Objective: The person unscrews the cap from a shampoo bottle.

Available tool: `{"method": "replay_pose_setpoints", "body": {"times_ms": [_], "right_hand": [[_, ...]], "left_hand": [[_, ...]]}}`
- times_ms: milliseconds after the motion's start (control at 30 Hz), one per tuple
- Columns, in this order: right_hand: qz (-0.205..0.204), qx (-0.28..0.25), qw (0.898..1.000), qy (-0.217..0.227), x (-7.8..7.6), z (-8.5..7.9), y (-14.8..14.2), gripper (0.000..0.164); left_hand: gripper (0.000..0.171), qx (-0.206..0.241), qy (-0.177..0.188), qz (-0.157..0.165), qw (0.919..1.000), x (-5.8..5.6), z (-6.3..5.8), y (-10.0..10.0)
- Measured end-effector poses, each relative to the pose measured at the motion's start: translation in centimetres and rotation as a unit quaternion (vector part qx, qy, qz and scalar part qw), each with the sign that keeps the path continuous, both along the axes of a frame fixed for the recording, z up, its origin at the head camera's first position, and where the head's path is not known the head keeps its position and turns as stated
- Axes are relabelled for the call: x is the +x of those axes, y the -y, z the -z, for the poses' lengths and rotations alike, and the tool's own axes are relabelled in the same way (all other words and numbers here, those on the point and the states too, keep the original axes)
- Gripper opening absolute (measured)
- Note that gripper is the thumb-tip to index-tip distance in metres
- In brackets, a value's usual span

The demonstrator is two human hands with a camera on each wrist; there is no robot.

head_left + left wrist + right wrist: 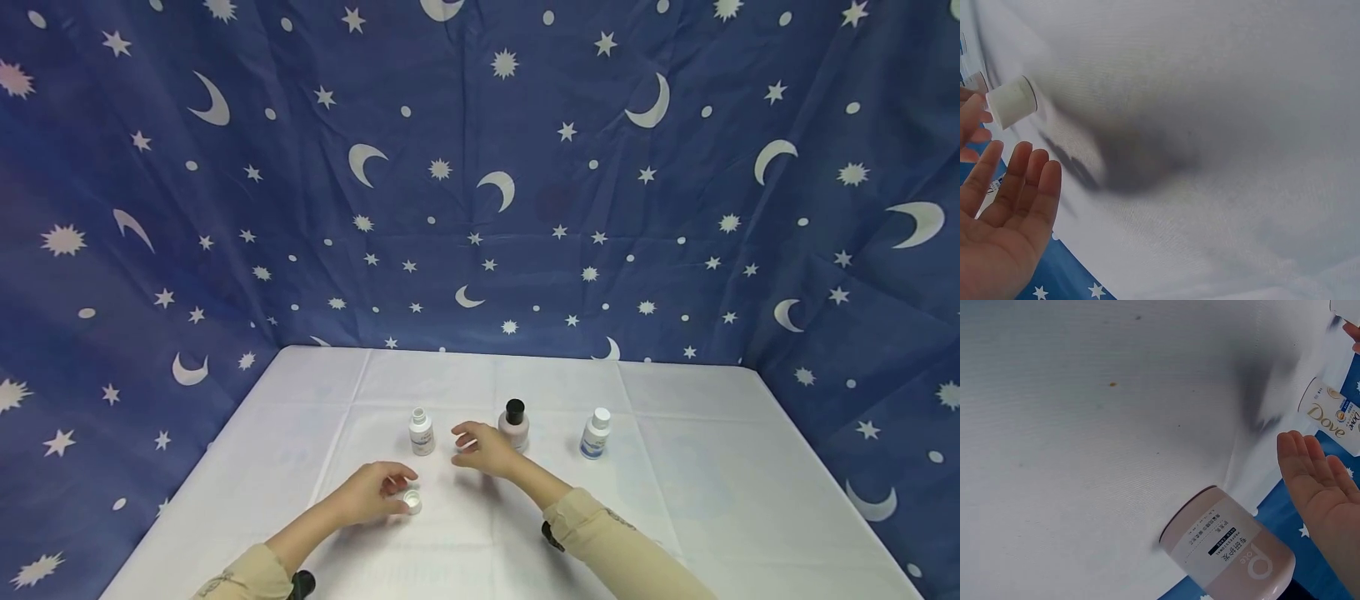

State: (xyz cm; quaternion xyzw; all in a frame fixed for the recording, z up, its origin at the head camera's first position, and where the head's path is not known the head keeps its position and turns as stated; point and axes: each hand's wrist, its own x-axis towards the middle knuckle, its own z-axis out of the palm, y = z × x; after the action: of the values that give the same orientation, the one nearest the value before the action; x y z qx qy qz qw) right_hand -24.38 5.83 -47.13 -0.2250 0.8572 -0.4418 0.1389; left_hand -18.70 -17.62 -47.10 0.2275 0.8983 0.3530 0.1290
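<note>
My left hand (pixel 372 493) is beside a small white cap (pixel 412 502) on the table, its thumb right at the cap in the head view. In the left wrist view that hand (pixel 1010 219) has its fingers extended, with the cap (pixel 1013 103) beyond their tips. A white Dove bottle (pixel 422 433) stands behind, its narrow neck uncovered. Between it and a pink bottle with a black top (pixel 514 425) is my right hand (pixel 486 450), which holds nothing. The right wrist view shows its fingers (pixel 1310 456) extended, near the Dove bottle (pixel 1334 415) and the pink bottle (pixel 1229 547).
Farther right stands another white bottle (pixel 596 433) with a blue-printed label and a white cap on. A white cloth (pixel 720 500) covers the table. Behind and at both sides hangs a blue curtain (pixel 525 167) with moons and stars.
</note>
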Motion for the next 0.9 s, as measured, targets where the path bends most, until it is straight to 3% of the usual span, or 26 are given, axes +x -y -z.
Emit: {"method": "replay_pose_setpoints", "body": {"times_ms": [400,900], "right_hand": [[-0.057,-0.013,0.998,-0.026,1.7,-0.2,-2.4,0.034],[-0.098,-0.006,0.995,-0.03,2.5,-0.6,-5.6,0.032]], "left_hand": [[0.03,0.017,0.003,0.005,0.9998,-0.1,-0.9,-0.6],[0.028,0.009,-0.026,0.011,0.9996,-0.7,-2.3,-1.1]]}}
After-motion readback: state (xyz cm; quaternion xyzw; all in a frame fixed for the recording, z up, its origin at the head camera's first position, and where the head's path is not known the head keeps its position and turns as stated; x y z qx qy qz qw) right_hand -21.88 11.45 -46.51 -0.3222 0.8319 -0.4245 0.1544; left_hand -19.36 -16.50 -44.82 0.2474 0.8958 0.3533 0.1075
